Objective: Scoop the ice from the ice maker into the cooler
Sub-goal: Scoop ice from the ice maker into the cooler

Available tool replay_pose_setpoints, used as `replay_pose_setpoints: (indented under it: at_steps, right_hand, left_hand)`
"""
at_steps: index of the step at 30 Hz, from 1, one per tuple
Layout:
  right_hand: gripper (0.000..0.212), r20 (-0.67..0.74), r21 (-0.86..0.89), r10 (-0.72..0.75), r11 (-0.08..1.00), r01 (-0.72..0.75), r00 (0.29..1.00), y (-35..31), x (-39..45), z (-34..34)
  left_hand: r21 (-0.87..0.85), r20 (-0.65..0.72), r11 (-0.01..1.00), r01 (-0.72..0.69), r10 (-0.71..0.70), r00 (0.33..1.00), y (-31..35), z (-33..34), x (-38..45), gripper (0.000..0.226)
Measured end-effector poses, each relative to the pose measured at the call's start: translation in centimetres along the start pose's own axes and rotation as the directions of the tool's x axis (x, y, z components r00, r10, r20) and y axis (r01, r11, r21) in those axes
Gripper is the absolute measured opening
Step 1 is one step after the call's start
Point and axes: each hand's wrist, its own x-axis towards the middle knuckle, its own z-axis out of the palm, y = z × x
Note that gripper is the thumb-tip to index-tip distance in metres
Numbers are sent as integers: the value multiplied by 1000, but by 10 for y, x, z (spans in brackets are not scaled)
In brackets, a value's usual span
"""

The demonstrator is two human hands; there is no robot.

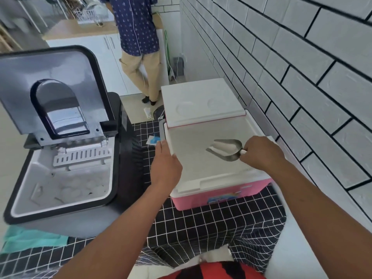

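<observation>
Pink cooler [219, 195], white lid [201, 99], black white-gridded tablecloth [201, 228], grey ice maker [60, 222].

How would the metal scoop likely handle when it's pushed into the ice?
The metal scoop looks like thin, rigid steel, so probably stiff and light. Its smooth handle, pinched in the right hand, might get slippery when wet.
</observation>
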Motion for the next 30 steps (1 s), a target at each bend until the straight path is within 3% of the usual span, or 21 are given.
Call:
replay_pose_setpoints:
  at_steps: [2, 5, 7, 10, 14, 20, 24, 30]
  right_hand:
    - [19, 17, 118, -36, 992, 33, 999, -6, -6, -7]
    - [42, 3, 285, -107, 953, 102, 994, -21, -21, -20]
    - [41, -18, 301, -153, 941, 151, 988, -34, -29, -28]
    - [37, -50, 268, -220, 937, 225, 974, -62, -39, -38]
    - [40, -94, 200, -345, 912, 357, 934, -117, -49, -46]
    - [29, -25, -83, -581, 812, 577, 814, -223, -67, -40]
    - [12, -5, -344, -682, 688, 639, 731, -288, -89, -25]
    - [16, 109, -672, -679, 488, 557, 726, -363, -124, 7]
  left_hand:
    - [39, 22, 999, 1, -2, 1000, 1, -1, 1, 56]
    - [39, 90, 999, -32, 28, 996, -2, -12, 6, 56]
    - [-12, 97, 996, -93, 94, 991, -9, -28, 9, 49]
    - [-32, 4, 982, -186, 186, 983, -27, -63, 12, 56]
    - [35, -198, 980, -197, 200, 960, -74, -122, 13, 54]
    - [139, -303, 990, 26, 18, 953, -185, -196, -1, 47]
    - [311, -245, 939, 147, -70, 967, -235, -218, -8, 55]
    - [80, -126, 983, 165, -154, 980, -249, -220, -7, 66]
